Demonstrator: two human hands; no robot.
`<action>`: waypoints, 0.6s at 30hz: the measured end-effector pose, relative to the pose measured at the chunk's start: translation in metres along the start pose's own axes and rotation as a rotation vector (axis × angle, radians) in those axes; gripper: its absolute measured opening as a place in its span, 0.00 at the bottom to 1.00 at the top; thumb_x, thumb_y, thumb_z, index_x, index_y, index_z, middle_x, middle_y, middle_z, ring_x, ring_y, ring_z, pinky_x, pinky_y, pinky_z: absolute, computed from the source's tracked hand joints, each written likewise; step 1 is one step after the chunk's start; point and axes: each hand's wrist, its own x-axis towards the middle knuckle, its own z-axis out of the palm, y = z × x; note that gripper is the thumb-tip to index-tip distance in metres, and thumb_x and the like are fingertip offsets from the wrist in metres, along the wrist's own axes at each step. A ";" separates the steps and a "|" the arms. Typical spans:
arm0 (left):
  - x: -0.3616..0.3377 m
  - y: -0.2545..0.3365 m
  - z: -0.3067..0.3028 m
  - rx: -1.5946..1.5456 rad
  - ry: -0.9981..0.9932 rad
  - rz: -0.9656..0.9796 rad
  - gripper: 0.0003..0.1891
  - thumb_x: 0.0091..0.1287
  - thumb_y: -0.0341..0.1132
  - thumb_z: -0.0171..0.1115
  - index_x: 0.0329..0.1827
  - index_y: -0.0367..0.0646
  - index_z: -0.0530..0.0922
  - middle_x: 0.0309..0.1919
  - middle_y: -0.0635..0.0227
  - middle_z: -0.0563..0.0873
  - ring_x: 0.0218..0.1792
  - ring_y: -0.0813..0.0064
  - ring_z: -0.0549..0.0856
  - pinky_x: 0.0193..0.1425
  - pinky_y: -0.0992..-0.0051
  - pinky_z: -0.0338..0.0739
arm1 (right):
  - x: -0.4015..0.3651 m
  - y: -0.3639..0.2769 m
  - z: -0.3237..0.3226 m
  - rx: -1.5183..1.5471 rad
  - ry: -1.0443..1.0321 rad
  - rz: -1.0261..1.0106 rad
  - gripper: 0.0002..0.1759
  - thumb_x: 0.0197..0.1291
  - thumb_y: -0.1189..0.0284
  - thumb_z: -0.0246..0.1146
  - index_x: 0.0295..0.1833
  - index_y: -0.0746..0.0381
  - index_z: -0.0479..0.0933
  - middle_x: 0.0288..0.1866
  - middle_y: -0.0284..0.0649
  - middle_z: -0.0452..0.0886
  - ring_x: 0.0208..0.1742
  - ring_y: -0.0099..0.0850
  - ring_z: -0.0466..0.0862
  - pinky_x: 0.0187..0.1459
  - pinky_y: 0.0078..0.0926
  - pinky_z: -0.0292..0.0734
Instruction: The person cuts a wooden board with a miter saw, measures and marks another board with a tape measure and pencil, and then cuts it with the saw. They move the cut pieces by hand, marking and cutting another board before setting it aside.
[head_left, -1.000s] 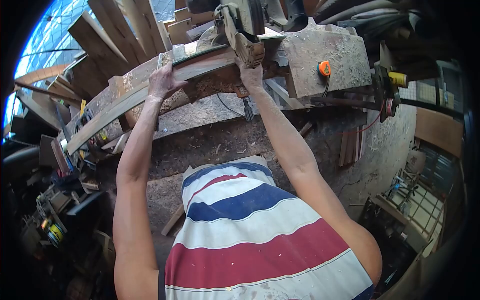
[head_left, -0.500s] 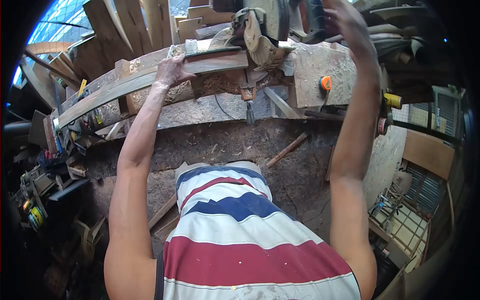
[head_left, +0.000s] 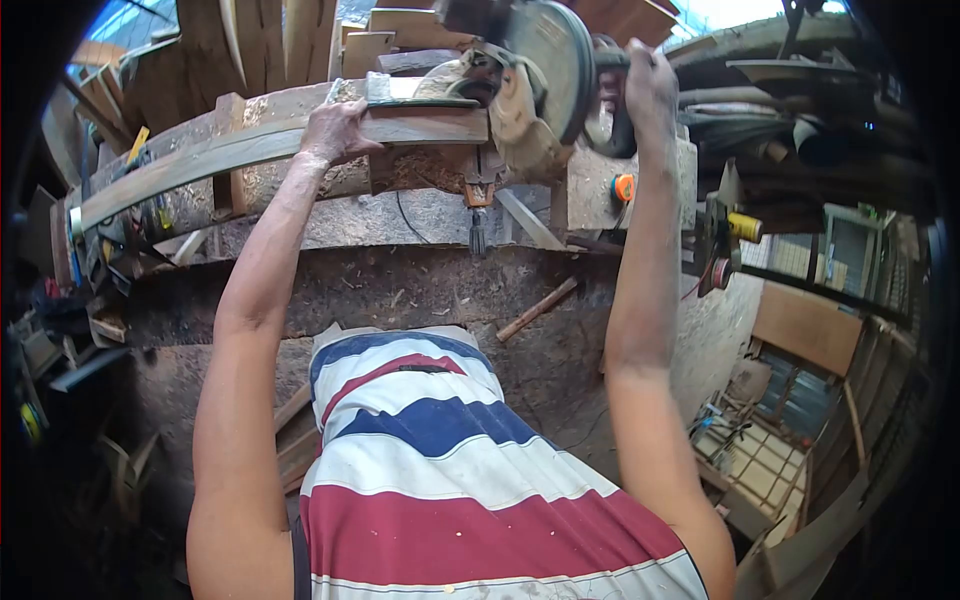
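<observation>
My left hand (head_left: pixel 338 132) presses on a long wooden board (head_left: pixel 220 155), with the thumb spread along its near side. The board lies across the workbench, and its right end reaches the miter saw (head_left: pixel 545 85). My right hand (head_left: pixel 645 85) is wrapped round the black handle (head_left: pixel 612 100) of the saw. The saw's round guard sits just right of the board's end. Whether the blade touches the wood is hidden.
An orange tape measure (head_left: pixel 623 188) lies on the right bench section (head_left: pixel 592 195). A clamp handle (head_left: pixel 477 232) sticks out at the bench front. Wood planks (head_left: pixel 200 60) lean behind, and a stick (head_left: pixel 537 310) lies on the floor.
My right hand and the saw handle have come down and nearer. The saw head is lower. My left hand stays on the board, while the whole view has shifted a little.
</observation>
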 end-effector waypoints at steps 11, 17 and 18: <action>0.001 -0.002 -0.007 -0.111 -0.050 0.004 0.39 0.49 0.70 0.85 0.45 0.43 0.83 0.41 0.57 0.93 0.48 0.57 0.95 0.57 0.57 0.90 | -0.072 0.040 0.015 0.121 0.163 0.046 0.26 0.85 0.51 0.55 0.64 0.65 0.76 0.30 0.44 0.87 0.22 0.27 0.85 0.24 0.24 0.78; -0.001 0.000 -0.003 -0.088 -0.001 0.040 0.40 0.48 0.69 0.85 0.47 0.44 0.82 0.40 0.59 0.93 0.47 0.56 0.95 0.56 0.56 0.90 | -0.074 0.045 0.014 0.067 0.167 0.020 0.30 0.87 0.47 0.53 0.66 0.65 0.78 0.30 0.41 0.87 0.21 0.24 0.84 0.24 0.23 0.77; -0.002 -0.001 -0.003 -0.082 0.011 0.048 0.40 0.48 0.69 0.85 0.48 0.44 0.82 0.40 0.59 0.93 0.47 0.56 0.95 0.56 0.55 0.90 | -0.075 0.046 0.015 0.066 0.163 0.021 0.31 0.87 0.46 0.52 0.66 0.65 0.78 0.30 0.41 0.87 0.21 0.24 0.84 0.24 0.23 0.77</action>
